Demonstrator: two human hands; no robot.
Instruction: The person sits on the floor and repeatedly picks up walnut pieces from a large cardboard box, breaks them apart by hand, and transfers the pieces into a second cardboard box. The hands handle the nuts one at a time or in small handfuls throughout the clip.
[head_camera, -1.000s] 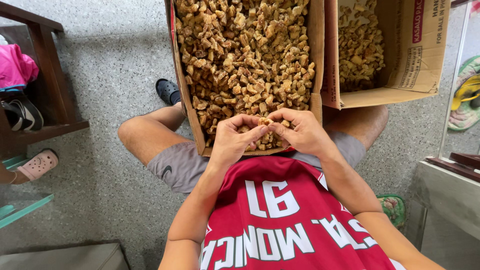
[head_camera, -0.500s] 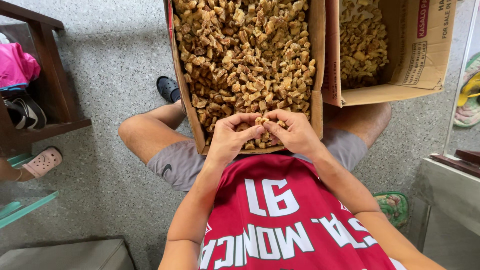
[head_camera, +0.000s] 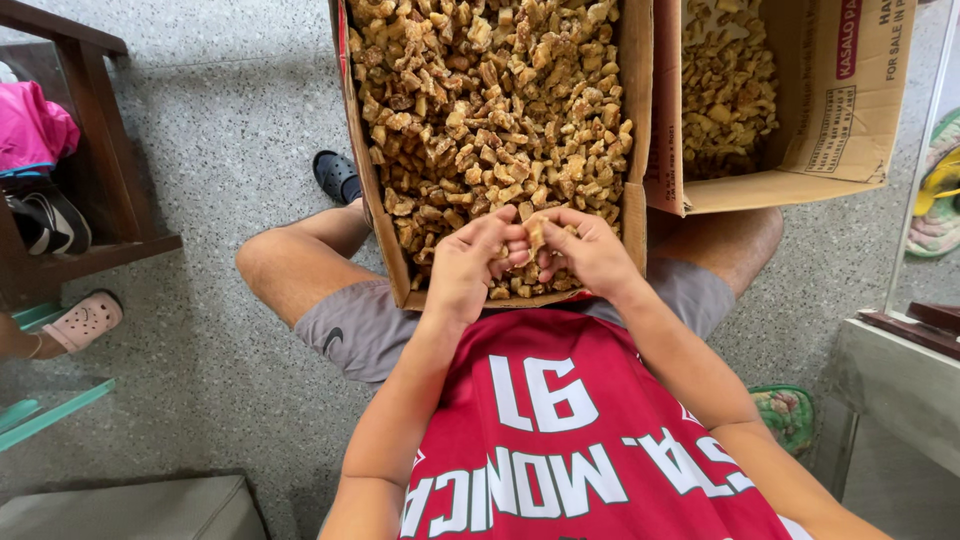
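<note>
A cardboard box (head_camera: 372, 190) full of golden-brown crunchy pieces (head_camera: 490, 110) rests between my knees. Over its near end, my left hand (head_camera: 470, 265) and my right hand (head_camera: 590, 250) meet, fingertips pinched together on one brown piece (head_camera: 536, 235). Both hands hover just above the heap. I sit in a red jersey and grey shorts.
A second cardboard box (head_camera: 800, 185) with more of the same pieces stands to the right. A dark wooden shelf (head_camera: 95, 130) with shoes and a pink cloth is at left. Sandals lie on the speckled floor (head_camera: 200, 340). A low ledge (head_camera: 900, 400) is at right.
My hands stayed together over the box's near end, shifting slightly while the fingers worked the piece between them.
</note>
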